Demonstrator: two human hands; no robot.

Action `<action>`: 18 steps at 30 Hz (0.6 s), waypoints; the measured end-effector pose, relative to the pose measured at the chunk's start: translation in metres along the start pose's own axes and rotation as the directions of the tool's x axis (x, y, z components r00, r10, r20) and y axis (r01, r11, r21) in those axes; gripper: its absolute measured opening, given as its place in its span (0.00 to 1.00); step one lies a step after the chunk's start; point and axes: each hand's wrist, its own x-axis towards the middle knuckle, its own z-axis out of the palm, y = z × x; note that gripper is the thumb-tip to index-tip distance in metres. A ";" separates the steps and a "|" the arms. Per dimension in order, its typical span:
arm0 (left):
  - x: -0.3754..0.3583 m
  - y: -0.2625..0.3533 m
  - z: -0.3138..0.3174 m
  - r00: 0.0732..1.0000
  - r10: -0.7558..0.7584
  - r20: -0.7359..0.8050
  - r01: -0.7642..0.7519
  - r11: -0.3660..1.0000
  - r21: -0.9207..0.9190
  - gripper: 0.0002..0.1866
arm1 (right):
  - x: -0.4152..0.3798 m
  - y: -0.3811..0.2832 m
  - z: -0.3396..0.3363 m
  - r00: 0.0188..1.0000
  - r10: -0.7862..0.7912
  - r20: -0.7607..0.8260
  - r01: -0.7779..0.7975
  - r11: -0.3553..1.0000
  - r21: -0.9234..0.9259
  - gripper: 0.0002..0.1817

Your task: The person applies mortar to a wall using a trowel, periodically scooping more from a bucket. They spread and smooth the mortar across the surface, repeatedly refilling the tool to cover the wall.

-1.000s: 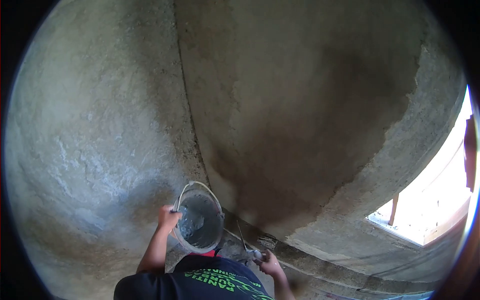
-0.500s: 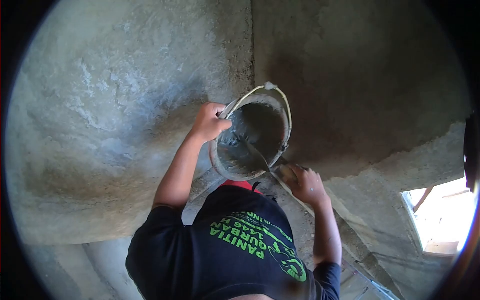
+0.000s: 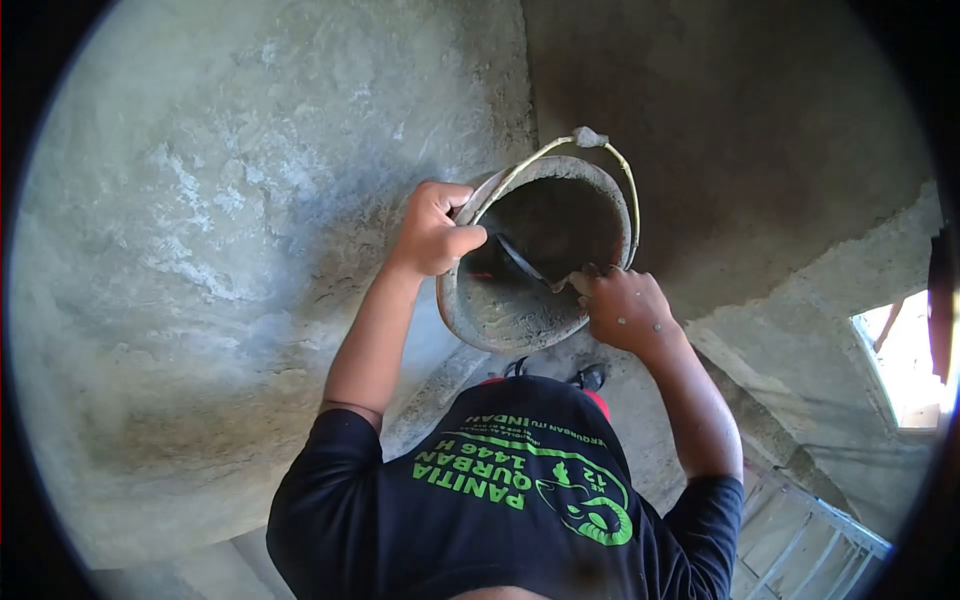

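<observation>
My left hand (image 3: 437,232) is closed on the upper left rim of a bucket (image 3: 465,318), its thumb over the edge. The bucket is tilted with its mouth toward me, and its wire handle (image 3: 637,190) arches over the far side. My right hand (image 3: 628,312) grips the handle of a trowel (image 3: 522,264) at the bucket's right rim. The trowel's blade reaches into the mouth and points up and left. The inside is dark, with grey mortar (image 3: 525,318) smeared on the lower wall; how much is in there is hard to make out.
Rough plastered walls (image 3: 230,250) meet in a corner behind the bucket, the right wall (image 3: 720,150) darker and damp-looking. A bright opening (image 3: 905,360) is at the right. A pale ladder-like frame (image 3: 815,545) lies lower right. My feet stand on the concrete floor below.
The bucket has shifted right and slightly up, with my left hand still on its rim. My right hand has risen to the rim, and more of the trowel blade shows above the mortar.
</observation>
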 end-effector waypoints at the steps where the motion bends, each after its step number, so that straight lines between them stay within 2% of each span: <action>1: -0.002 -0.001 -0.004 1.000 -0.008 0.007 0.008 1.000 0.000 0.12 | 0.001 -0.007 0.007 1.000 0.002 0.006 -0.002 1.000 0.009 0.16; 3: -0.006 -0.004 -0.009 0.999 0.004 0.033 -0.003 1.000 -0.017 0.12 | 0.004 -0.024 0.023 0.998 -0.038 -0.058 0.040 0.998 0.038 0.16; 6: -0.012 -0.010 -0.014 0.998 -0.036 0.054 0.036 0.999 -0.009 0.12 | 0.010 -0.044 0.041 0.997 -0.048 -0.058 0.051 0.997 0.062 0.16; 7: -0.015 -0.012 -0.016 0.998 -0.033 0.056 0.034 0.999 -0.005 0.12 | 0.012 -0.047 0.042 0.997 -0.035 -0.068 0.043 0.992 0.120 0.12; 10: -0.017 -0.023 -0.021 0.999 0.022 0.047 -0.023 1.000 0.021 0.12 | 0.017 -0.046 0.052 0.999 -0.027 -0.039 0.035 0.974 0.223 0.10; 11: -0.017 -0.029 -0.022 0.998 -0.022 0.051 0.022 1.000 -0.002 0.11 | 0.019 -0.043 0.054 0.999 -0.021 -0.044 0.031 0.973 0.231 0.10; 13: -0.020 -0.031 -0.021 0.994 -0.078 0.072 0.079 0.997 -0.021 0.11 | 0.022 -0.039 0.054 0.995 -0.079 -0.054 0.095 0.887 0.451 0.11; 14: -0.018 -0.028 -0.018 0.992 -0.088 0.092 0.091 0.996 -0.025 0.10 | 0.026 -0.033 0.069 0.996 -0.072 -0.056 0.090 0.884 0.458 0.11; 16: -0.016 -0.026 -0.012 0.988 -0.102 0.114 0.105 0.994 -0.023 0.09 | 0.040 -0.024 0.101 0.961 -0.169 -0.219 0.274 0.693 0.667 0.12; 17: -0.014 -0.026 -0.008 0.980 -0.140 0.143 0.140 0.990 0.012 0.08 | 0.041 -0.022 0.107 0.960 -0.167 -0.223 0.276 0.690 0.669 0.12; 18: -0.012 -0.028 -0.006 0.969 -0.178 0.170 0.173 0.984 0.048 0.07 | 0.040 -0.024 0.108 0.991 -0.134 0.012 0.070 0.592 0.803 0.14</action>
